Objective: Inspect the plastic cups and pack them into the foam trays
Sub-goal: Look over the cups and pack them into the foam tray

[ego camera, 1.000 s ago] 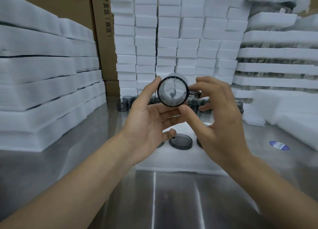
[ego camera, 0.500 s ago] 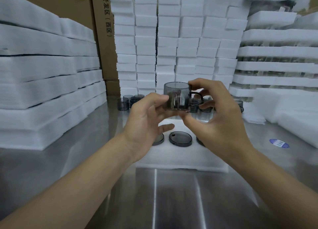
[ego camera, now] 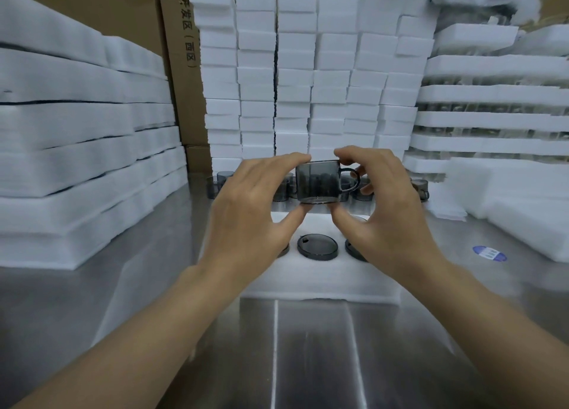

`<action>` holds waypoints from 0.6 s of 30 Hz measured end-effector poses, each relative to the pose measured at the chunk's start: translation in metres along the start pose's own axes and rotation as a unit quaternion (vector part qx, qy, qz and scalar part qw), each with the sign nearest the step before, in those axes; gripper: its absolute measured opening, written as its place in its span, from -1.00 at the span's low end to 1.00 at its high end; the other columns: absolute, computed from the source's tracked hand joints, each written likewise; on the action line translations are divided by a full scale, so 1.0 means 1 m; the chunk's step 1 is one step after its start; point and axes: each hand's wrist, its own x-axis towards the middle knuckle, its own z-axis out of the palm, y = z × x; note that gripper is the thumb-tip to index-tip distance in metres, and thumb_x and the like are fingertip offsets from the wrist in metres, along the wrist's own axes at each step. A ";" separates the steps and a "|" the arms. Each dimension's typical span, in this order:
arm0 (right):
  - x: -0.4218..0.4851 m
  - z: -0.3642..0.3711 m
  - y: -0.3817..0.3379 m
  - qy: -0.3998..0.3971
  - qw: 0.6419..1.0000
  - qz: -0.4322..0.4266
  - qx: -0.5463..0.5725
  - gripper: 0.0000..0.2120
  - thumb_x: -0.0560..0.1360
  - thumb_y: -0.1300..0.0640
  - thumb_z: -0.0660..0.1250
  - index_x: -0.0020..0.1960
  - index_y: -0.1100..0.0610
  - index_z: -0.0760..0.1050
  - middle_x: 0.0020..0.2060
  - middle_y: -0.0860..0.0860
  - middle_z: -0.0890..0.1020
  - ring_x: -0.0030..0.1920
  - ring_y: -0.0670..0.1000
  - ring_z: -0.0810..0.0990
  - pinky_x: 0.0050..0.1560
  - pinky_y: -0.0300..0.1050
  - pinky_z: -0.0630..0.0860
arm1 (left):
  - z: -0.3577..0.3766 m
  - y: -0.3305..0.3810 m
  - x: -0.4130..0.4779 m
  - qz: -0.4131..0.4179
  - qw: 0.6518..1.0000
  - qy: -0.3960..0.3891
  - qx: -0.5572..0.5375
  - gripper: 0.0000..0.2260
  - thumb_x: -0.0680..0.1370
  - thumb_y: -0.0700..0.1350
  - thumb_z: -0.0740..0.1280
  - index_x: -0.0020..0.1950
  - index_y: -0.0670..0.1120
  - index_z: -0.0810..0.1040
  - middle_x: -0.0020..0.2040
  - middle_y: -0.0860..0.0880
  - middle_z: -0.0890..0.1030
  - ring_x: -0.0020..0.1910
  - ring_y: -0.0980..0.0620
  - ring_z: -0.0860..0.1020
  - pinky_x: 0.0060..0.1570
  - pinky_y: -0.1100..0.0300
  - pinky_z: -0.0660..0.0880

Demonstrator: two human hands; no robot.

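**Fingers (ego camera: pixel 297 159) pinch one cup (ego camera: pixel 317 182), side on**

Your left hand (ego camera: pixel 246 211) and right hand (ego camera: pixel 391 224) both pinch the gray cup, top and bottom. You hold it up above the foam tray (ego camera: pixel 323 278). A few packed cups (ego camera: pixel 317 247) sit in the tray already. Many loose cups (ego camera: pixel 221 181) wait at the far side. One second ago its round end faced you. Now you see its side, handle to the right.

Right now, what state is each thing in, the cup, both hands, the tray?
Held cup: upright, in the air, handle rightward.
Left hand: pinches its rim and base.
Right hand: pinches rim and base too.
Foam tray: lying flat, partly filled.
Loose cups: standing behind the tray.
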 end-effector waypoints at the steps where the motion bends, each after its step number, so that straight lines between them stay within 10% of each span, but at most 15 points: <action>1: 0.000 0.000 0.001 -0.003 1.000 0.007 0.005 -0.34 0.44 0.23 0.54 0.49 0.04 0.44 0.26 -0.12 0.51 0.22 -0.02 0.51 0.22 -0.17 0.48 | 0.000 -0.001 0.000 -0.015 1.000 -0.004 -0.017 -0.43 0.52 -0.08 0.59 0.50 0.11 0.51 0.33 0.17 0.61 0.34 0.14 0.52 0.29 0.22 0.47; 18: -0.003 0.007 0.001 -0.028 1.000 0.001 -0.004 -0.39 0.44 0.08 0.52 0.46 0.01 0.47 0.33 -0.10 0.50 0.34 -0.07 0.43 0.39 -0.37 0.24 | 0.007 -0.004 -0.003 -0.076 0.992 -0.045 -0.085 -0.45 0.50 -0.03 0.62 0.43 0.19 0.51 0.26 0.27 0.61 0.29 0.15 0.54 0.23 0.13 0.52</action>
